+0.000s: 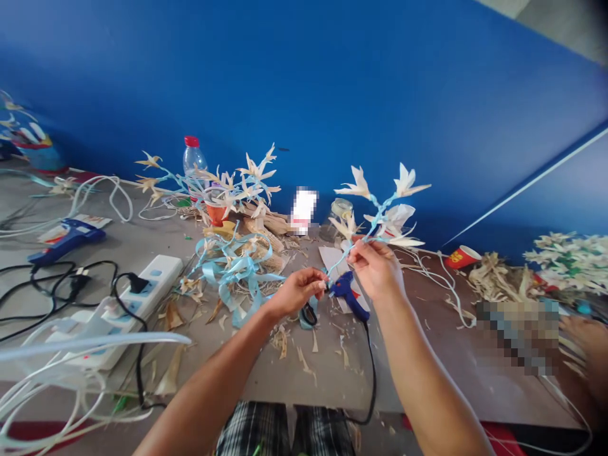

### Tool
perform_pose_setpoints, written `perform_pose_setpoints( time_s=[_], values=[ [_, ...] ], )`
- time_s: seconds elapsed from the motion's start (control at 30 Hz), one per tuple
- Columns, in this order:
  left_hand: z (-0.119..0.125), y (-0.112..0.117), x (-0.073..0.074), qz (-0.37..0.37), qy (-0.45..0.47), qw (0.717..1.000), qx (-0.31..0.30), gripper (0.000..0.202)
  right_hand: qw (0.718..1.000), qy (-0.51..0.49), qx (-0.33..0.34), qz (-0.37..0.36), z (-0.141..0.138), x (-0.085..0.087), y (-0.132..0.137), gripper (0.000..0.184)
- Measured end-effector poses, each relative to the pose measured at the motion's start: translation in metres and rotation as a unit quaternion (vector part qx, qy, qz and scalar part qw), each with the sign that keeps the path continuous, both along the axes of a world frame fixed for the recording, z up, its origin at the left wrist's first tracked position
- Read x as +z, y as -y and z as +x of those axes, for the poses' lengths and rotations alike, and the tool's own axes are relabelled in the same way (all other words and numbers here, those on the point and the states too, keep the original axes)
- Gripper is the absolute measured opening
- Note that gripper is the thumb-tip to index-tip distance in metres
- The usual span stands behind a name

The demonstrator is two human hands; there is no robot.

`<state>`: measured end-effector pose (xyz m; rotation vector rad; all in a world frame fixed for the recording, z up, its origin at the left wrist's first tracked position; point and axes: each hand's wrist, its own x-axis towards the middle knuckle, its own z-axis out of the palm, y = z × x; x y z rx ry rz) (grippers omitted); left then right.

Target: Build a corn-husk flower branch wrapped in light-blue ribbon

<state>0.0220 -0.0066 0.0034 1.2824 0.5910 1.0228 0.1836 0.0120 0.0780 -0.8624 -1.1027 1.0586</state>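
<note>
My right hand [379, 267] is closed in a pinch on an artificial flower branch [380, 212]. Its stem is wrapped in light blue ribbon, and several pale, pointed-petal flowers spread from its top. My left hand [299, 292] pinches the light blue ribbon [338, 261] at the lower end of that stem. Just below and between both hands lies a blue glue gun [350, 296], its black cord running toward the table's front edge. Black scissor handles [309, 315] show under my left hand. A heap of loose blue ribbon [213, 269] lies left of it.
A white power strip [152, 291], tangled cables and another blue glue gun [69, 240] occupy the left. Behind stand finished-looking flower branches [251, 180] and a red-capped bottle [192, 155]. At right are a red cup [462, 256], dried husks [498, 278] and another person's arm [589, 342].
</note>
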Motion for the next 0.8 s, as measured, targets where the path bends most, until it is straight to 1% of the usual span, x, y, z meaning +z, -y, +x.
perform_pose_setpoints(
  time_s=[0.1,0.17,0.23,0.27,0.33,0.4,0.47,0.57,0.63,0.7,0.73,0.8],
  values=[
    [-0.003,-0.003,-0.002,-0.009,0.014,0.998,0.055,0.032,0.996,0.014,-0.005,0.086,-0.013,0.043,-0.026,0.017],
    [-0.004,-0.006,-0.007,-0.024,0.003,0.994,0.102,0.024,0.99,0.028,-0.022,0.136,-0.032,0.072,-0.049,0.019],
    [-0.002,-0.008,-0.011,-0.039,-0.011,0.989,0.139,0.019,0.984,0.064,-0.02,0.166,-0.062,0.097,-0.072,0.019],
    [-0.001,-0.009,-0.014,-0.043,-0.018,0.989,0.142,0.018,0.981,0.087,-0.012,0.172,-0.08,0.106,-0.083,0.019],
    [0.001,-0.01,-0.017,-0.038,-0.016,0.988,0.147,0.019,0.975,0.14,0.008,0.174,-0.124,0.117,-0.103,0.02],
    [0.002,-0.01,-0.02,-0.029,-0.01,0.988,0.153,0.019,0.961,0.208,0.028,0.183,-0.171,0.119,-0.118,0.021],
    [0.003,-0.01,-0.022,-0.011,-0.029,0.988,0.154,0.018,0.938,0.282,0.036,0.196,-0.215,0.116,-0.13,0.021],
    [0.005,-0.01,-0.025,-0.002,-0.034,0.989,0.144,0.017,0.898,0.384,0.042,0.211,-0.267,0.109,-0.144,0.018],
    [0.005,-0.009,-0.025,-0.004,-0.018,0.991,0.136,0.016,0.875,0.431,0.04,0.215,-0.289,0.105,-0.153,0.02],
    [0.005,-0.008,-0.023,-0.006,0.015,0.992,0.129,0.016,0.862,0.466,0.057,0.19,-0.304,0.1,-0.163,0.023],
    [0.005,-0.007,-0.021,-0.004,0.039,0.992,0.121,0.017,0.862,0.475,0.074,0.162,-0.31,0.097,-0.168,0.023],
    [0.004,-0.004,-0.016,0.002,0.095,0.989,0.114,0.021,0.87,0.473,0.108,0.084,-0.32,0.089,-0.177,0.023]
  ],
)
